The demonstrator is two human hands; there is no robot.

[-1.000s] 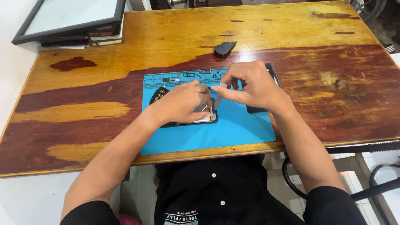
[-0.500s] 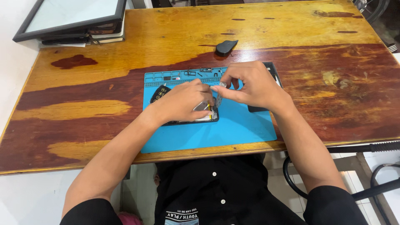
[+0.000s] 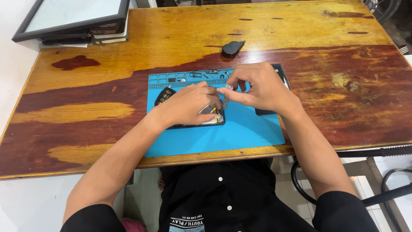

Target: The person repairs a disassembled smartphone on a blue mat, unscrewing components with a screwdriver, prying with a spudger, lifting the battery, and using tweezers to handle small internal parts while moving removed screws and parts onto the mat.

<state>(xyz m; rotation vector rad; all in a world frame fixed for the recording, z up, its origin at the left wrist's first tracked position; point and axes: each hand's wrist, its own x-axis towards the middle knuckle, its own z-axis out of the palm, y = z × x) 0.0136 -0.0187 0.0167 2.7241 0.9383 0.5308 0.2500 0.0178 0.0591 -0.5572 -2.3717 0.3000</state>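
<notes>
- The opened phone [image 3: 206, 117] lies on the blue work mat [image 3: 240, 133], near its middle.
- The left hand [image 3: 186, 105] lies over the phone and presses it down, fingers curled.
- The right hand [image 3: 257, 86] pinches a small silver part [image 3: 229, 87] just above the phone.
- A black pick [image 3: 232, 47] rests on the wooden table [image 3: 326, 51], well apart from the mat.

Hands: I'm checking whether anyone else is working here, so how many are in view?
2. The left hand presses on the opened phone; the right hand pinches a small part above it.
</notes>
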